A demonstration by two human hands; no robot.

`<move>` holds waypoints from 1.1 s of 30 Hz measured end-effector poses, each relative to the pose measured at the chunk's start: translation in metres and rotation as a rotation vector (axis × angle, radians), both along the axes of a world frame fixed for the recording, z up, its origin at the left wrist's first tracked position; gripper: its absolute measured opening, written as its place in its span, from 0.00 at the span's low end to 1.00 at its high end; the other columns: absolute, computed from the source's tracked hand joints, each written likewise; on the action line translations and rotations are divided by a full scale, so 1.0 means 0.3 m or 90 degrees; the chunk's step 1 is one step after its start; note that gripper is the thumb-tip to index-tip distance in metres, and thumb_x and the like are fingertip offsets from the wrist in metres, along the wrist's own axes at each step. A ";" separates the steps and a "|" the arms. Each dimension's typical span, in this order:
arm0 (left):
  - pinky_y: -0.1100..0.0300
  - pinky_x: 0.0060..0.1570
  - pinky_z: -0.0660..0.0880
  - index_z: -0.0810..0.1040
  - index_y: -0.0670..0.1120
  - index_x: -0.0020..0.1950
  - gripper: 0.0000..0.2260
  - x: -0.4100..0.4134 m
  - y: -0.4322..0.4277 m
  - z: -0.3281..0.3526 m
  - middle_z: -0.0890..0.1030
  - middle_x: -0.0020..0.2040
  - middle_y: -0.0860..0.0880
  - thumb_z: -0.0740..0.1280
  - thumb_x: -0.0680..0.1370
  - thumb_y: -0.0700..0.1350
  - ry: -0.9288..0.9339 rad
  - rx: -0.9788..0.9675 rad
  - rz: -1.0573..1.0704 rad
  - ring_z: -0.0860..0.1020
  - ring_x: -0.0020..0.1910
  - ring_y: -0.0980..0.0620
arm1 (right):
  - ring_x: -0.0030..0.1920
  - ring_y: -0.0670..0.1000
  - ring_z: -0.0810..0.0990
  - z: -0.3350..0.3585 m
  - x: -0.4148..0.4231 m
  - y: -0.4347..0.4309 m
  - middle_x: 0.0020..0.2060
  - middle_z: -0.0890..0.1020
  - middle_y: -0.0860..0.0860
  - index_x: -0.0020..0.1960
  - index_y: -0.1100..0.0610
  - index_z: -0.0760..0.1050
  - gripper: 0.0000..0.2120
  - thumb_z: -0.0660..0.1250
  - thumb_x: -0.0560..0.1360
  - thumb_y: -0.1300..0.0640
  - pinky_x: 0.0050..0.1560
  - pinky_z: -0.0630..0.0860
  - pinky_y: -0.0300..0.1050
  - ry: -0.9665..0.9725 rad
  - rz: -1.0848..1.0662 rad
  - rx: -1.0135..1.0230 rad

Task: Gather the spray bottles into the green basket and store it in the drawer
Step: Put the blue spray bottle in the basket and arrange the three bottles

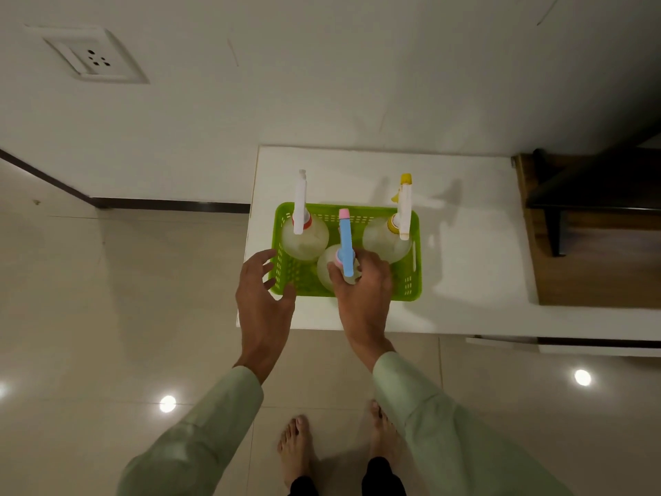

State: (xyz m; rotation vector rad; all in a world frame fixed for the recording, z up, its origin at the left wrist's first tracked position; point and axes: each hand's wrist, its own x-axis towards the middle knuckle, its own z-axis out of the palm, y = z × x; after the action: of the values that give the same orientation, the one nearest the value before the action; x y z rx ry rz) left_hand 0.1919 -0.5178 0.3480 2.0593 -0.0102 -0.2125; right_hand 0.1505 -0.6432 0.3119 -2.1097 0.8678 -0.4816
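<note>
All three spray bottles in green basket (407, 281), right hand (361, 281) gripping blue-trigger bottle (345, 241), left hand (263, 298) spread at rim; drawer storage pending

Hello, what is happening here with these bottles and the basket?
A person is gathering spray bottles into a green basket on a white counter. Three bottles stand in it. The right hand holds the blue-topped bottle at the front, while the open left hand is at the basket's left edge. No drawer is clearly visible.
</note>
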 end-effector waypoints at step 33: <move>0.49 0.61 0.77 0.77 0.47 0.62 0.16 -0.210 0.139 -0.142 0.77 0.61 0.52 0.67 0.76 0.35 -0.019 0.118 -0.199 0.76 0.60 0.51 | 0.53 0.54 0.77 -0.138 -0.481 -0.013 0.51 0.79 0.53 0.54 0.59 0.77 0.07 0.69 0.76 0.60 0.52 0.77 0.56 0.081 -0.019 -0.041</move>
State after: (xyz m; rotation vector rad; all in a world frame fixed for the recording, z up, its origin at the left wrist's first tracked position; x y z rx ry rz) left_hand 0.1290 -0.4762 0.3053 2.2388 -0.3450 -0.3872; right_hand 0.0063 -0.6471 0.2705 -2.2077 0.9695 -0.3989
